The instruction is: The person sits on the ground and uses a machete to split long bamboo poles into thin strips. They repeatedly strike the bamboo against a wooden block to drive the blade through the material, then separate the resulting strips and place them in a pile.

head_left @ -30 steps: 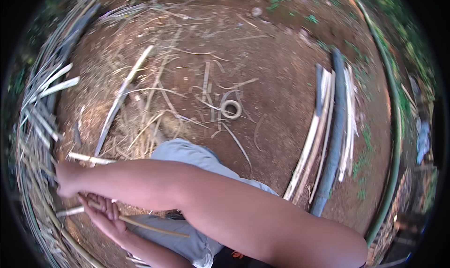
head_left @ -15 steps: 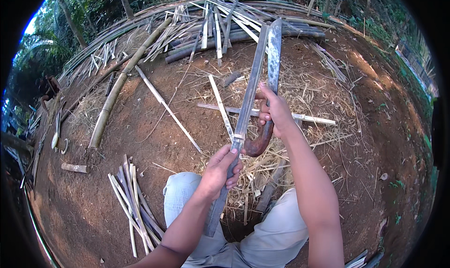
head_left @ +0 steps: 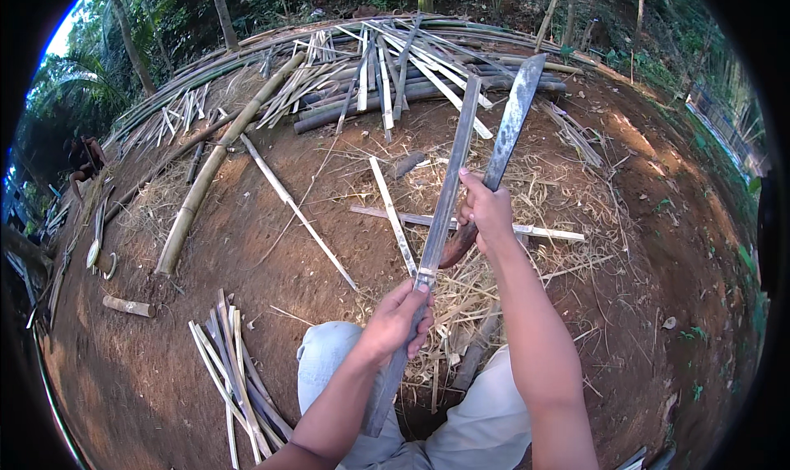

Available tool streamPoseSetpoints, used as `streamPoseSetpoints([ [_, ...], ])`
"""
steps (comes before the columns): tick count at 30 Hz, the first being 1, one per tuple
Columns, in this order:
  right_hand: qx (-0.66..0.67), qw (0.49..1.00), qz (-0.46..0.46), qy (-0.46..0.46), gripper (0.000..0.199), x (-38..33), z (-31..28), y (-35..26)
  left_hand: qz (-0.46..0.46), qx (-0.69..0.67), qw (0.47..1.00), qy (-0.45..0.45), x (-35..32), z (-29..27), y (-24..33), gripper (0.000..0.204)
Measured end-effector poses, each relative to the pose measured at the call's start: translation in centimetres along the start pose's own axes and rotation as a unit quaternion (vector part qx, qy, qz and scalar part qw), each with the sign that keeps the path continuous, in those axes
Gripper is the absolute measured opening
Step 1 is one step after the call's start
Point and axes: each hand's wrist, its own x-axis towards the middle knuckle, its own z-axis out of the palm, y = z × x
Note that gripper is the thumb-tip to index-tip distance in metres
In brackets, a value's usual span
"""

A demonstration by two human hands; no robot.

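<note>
1. The left hand point(head_left: 397, 322), low in the middle of the frame, is wrapped tight around the lower part of a long bamboo strip point(head_left: 440, 215); fingers curl fully about it, no gap showing.
2. The right hand point(head_left: 487, 215), higher and a little right of centre, is fisted round the curved dark handle of a machete point(head_left: 510, 120), thumb up along the blade's base.
3. The strip's long axis runs from the lower middle, between the person's knees, up and slightly right toward the upper centre. The machete blade runs almost parallel, just right of it, its tip reaching the upper right of centre. The two lie close side by side above the right hand; whether the edge touches the strip cannot be told.
4. The right hand is the nearer to the strip's free upper half; the left anchors its lower end.
5. Beneath the hands, dry shavings point(head_left: 527, 215) litter the red earth, with a flat slat point(head_left: 461, 223) lying crosswise behind them.
6. Lower left, a bundle of thin strips point(head_left: 234, 363); left of centre, a thick bamboo pole point(head_left: 214, 174) slanting upward; along the top, a heap of split bamboo point(head_left: 387, 67).
</note>
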Motion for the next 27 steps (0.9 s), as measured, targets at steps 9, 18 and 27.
streamPoseSetpoints([
  [9, 0.001, 0.995, -0.005, -0.102, 0.028, -3.8, 2.4, -1.0, 0.026, -0.081, 0.996, 0.018, -1.0, -0.5, 0.5, 0.060],
  [18, -0.361, 0.913, -0.155, -0.114, 0.043, -7.9, 3.2, -2.9, 0.043, -0.240, 0.964, -0.101, -2.6, -0.1, 0.5, 0.053],
  [27, -0.591, 0.711, -0.319, -0.207, 0.074, -10.6, 0.2, -2.4, 0.102, -0.145, 0.984, 0.033, -1.3, -0.4, -1.2, 0.036],
])
